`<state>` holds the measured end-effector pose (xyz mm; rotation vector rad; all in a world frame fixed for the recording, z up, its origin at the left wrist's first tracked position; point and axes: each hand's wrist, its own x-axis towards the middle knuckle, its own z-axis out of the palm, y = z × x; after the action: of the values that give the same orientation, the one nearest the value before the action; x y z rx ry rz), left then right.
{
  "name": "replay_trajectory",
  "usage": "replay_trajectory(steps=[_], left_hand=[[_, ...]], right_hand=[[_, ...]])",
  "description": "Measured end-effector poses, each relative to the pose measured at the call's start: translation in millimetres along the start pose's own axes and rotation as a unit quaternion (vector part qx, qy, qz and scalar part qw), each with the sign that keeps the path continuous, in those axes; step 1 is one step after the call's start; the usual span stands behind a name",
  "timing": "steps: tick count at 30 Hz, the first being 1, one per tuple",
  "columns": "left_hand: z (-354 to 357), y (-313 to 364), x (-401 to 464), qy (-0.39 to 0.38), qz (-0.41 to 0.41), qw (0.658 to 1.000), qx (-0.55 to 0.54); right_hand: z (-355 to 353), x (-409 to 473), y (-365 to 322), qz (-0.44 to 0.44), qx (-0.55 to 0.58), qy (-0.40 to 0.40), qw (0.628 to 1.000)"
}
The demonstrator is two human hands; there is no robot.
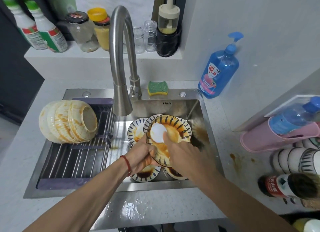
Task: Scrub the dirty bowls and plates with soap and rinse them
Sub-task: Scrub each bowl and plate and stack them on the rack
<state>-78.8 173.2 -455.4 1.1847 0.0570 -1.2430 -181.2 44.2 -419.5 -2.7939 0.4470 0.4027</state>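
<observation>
Steel sink (194,109); sauce-smeared striped plate (170,128) pinched by left-hand fingers (147,153), right hand (180,152) fingers spread.

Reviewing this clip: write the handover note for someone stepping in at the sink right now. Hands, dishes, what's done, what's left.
Left hand grips the near rim of a sauce-smeared patterned plate, held tilted over the sink.
Right hand rubs the plate's face; a white patch is wiped clean. It holds no sponge; the green sponge sits behind the sink.
More dirty plates lie in the basin.
Stained bowls lie stacked on their side on the rack.
No water runs from the faucet.
Done: nothing is visibly finished. Left: soap, scrub and rinse everything.
</observation>
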Motion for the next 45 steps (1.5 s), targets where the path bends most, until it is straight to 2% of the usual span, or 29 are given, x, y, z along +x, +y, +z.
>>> replay_trajectory(steps=[2,6,9,12,16,21,24,26,29,33,37,41,45], left_hand=[[1.2,1.6,-6.4,-0.016,0.001,1.0,-0.007],[5.0,-1.7,-7.9,-0.019,-0.013,1.0,-0.006],[1.1,-3.4,0.8,-0.003,-0.015,1.0,0.002],[-8.8,-3.0,2.9,0.004,-0.007,1.0,-0.003],[-5.9,-5.2,2.0,-0.004,-0.005,1.0,-0.014],[-11.8,-0.1,3.9,0.006,0.025,1.0,-0.014],[-3.7,6.6,-4.6,-0.002,0.026,1.0,-0.008],[-1.5,6.8,-2.6,-0.001,0.036,0.999,0.013],[-9.2,5.7,2.7,0.02,0.054,0.998,0.021],[-14.1,0.5,5.9,0.033,0.06,0.998,0.007],[-14.4,0.4,7.2,0.054,0.066,0.996,0.03],[-12.8,-4.1,1.8,0.033,0.056,0.997,0.034],[-2.3,-7.8,0.7,-0.013,-0.002,1.0,-0.009]], right_hand=[[-0.3,-11.0,6.3,-0.01,-0.014,-0.01,1.0],[-11.9,4.5,27.9,0.071,-0.019,0.011,0.997],[-1.5,3.3,3.7,0.033,0.035,0.01,0.999],[12.3,-20.2,5.3,-0.014,0.012,-0.018,1.0],[6.3,-4.3,31.0,0.075,0.0,0.007,0.997],[23.2,-30.0,4.4,0.019,0.024,-0.025,0.999],[21.2,-12.7,34.5,0.076,0.013,-0.004,0.997],[22.1,-10.2,28.5,0.073,0.024,0.01,0.997],[32.4,-31.4,2.8,0.025,0.042,-0.033,0.998],[30.8,-19.2,22.1,0.09,0.026,-0.039,0.995],[27.1,-37.5,-1.4,0.035,0.015,-0.089,0.995],[13.1,-11.4,29.6,0.087,-0.054,-0.046,0.994],[-1.0,13.5,12.9,0.106,-0.01,0.002,0.994]])
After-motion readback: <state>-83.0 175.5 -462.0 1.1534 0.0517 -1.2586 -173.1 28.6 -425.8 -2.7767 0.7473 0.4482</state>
